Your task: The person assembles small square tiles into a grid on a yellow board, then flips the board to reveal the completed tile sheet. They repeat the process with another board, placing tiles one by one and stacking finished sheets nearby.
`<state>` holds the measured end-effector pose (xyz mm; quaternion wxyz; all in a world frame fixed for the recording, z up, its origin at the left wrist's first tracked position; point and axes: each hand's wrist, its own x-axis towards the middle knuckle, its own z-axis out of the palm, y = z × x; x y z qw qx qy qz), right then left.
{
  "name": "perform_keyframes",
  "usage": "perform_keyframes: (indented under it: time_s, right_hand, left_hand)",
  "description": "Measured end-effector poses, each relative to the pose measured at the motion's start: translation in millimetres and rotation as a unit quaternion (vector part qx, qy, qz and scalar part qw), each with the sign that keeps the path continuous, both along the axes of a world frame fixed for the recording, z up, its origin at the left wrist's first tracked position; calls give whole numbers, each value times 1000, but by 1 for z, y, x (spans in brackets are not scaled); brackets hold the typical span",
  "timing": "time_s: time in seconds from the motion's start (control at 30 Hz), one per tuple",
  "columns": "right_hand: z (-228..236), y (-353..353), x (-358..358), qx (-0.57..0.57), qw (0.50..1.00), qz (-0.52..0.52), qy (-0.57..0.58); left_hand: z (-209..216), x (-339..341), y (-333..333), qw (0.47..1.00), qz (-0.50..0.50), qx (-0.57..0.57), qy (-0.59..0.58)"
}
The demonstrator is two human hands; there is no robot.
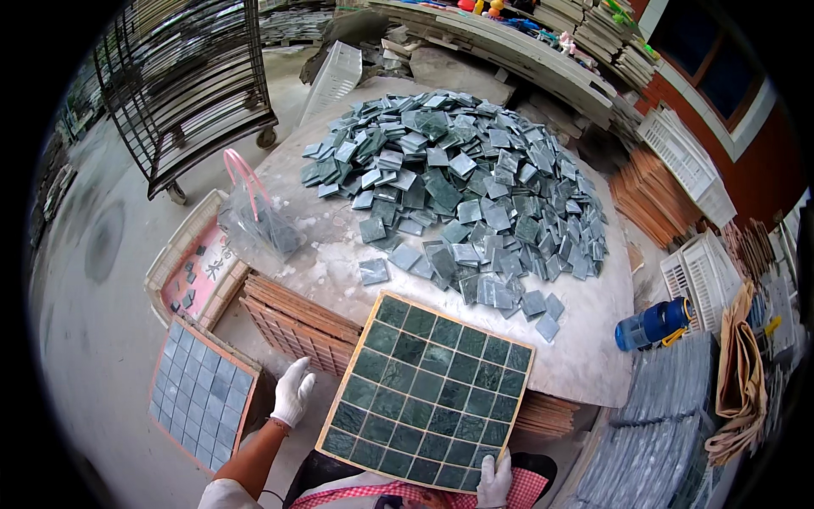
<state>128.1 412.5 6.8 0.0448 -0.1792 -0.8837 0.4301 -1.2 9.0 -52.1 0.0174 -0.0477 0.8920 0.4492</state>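
A square grid tray with a pale wooden rim lies tilted over my lap, its cells filled with dark green stone tiles. My right hand, in a white glove, grips the tray's lower right corner, fingers on top. To the tray's left, my gloved left hand is off it, fingers stretched out and holding nothing. It is nearest to a stack of brown grid trays standing by the table. Further left leans another tray filled with grey-blue tiles.
A large heap of loose tiles covers much of the pale table. A clear bag with pink handles sits on its left edge beside a crate. A blue bottle and stacked tile sheets stand right; a wheeled rack behind.
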Motion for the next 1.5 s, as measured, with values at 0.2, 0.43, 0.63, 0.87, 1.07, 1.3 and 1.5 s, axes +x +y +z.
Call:
perform_keyframes:
  time_s: [0.2, 0.43, 0.63, 0.87, 1.07, 1.3, 1.5]
  right_hand:
    - [-4, 3, -6, -114, 992, -41, -24]
    - [-5, -4, -2, -147, 986, -67, -29]
    - [3, 2, 1, -81, 993, -61, -53]
    - [1, 2, -6, -106, 990, -83, -40]
    - [33, -2, -4, -27, 992, -36, -118]
    - [26, 44, -8, 49, 994, -86, 47]
    - [70, -3, -57, 35, 990, 71, 119]
  left_hand:
    - [-61, -84, 27, 964, 28, -249, 87]
    - [-89, -74, 37, 937, 53, -337, 75]
    - [-92, -48, 20, 930, 38, -364, 43]
    - [-68, -42, 18, 909, 13, -409, 73]
    - [-48, -67, -24, 840, -67, -520, 141]
    - [-34, -117, -93, 798, -297, -515, -101]
    - [95, -121, -119, 756, -296, -582, -52]
